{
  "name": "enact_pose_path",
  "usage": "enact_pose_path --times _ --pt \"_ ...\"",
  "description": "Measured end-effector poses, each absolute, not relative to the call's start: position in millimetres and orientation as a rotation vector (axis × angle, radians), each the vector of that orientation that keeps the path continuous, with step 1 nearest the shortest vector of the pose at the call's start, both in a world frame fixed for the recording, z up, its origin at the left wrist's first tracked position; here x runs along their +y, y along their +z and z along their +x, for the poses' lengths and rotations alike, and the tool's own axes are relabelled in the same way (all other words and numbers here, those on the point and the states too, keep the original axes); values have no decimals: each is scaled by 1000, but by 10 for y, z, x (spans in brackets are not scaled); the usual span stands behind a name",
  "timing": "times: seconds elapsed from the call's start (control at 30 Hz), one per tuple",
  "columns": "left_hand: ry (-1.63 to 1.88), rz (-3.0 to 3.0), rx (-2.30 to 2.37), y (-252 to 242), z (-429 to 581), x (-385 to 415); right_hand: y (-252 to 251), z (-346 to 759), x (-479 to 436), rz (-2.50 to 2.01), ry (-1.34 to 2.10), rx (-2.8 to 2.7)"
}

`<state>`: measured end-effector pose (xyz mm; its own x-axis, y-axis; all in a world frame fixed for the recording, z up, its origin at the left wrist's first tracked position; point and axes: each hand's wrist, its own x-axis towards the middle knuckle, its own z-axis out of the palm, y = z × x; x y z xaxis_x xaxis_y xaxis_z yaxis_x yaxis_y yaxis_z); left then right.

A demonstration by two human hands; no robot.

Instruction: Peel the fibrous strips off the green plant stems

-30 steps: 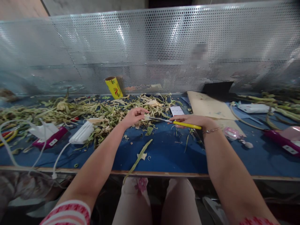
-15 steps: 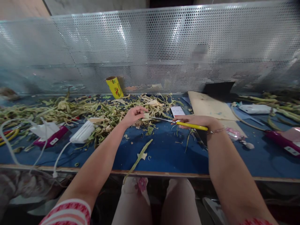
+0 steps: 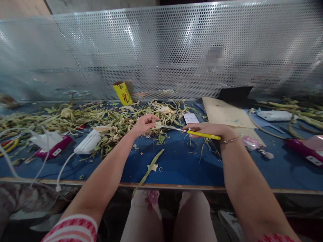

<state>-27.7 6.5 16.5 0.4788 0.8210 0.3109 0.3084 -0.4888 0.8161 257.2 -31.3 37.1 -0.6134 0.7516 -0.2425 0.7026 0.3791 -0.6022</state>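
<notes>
My left hand [image 3: 145, 125] is closed in a pinch on a small pale piece of plant [image 3: 158, 124], above the front of a heap of dried leaves and stems [image 3: 121, 119]. My right hand [image 3: 199, 129] grips yellow-handled scissors [image 3: 207, 135], whose thin metal blades point left. Their tips are at the pale piece, but I cannot make out whether the blades are apart. Fingers partly hide the handle. On the blue table [image 3: 181, 164] below my hands lies a long green leaf strip [image 3: 150, 169], hanging over the front edge.
A phone [image 3: 190, 118] lies behind my right hand. Along the back are a yellow tube [image 3: 122, 93] and a perforated metal screen [image 3: 151, 50]. A white power strip [image 3: 88, 142] with cables and a purple box [image 3: 54, 146] are left; brown cardboard [image 3: 227, 114] is right.
My right hand and the scissors have shifted slightly left, bringing the tips further onto the pale piece. My left hand keeps its pinch in nearly the same spot.
</notes>
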Motion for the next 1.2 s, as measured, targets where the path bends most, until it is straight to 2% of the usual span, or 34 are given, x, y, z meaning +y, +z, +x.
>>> enact_pose_path --times 1.2 --pt "924 2073 943 164 -264 53 375 2592 -331 -1355 946 -2578"
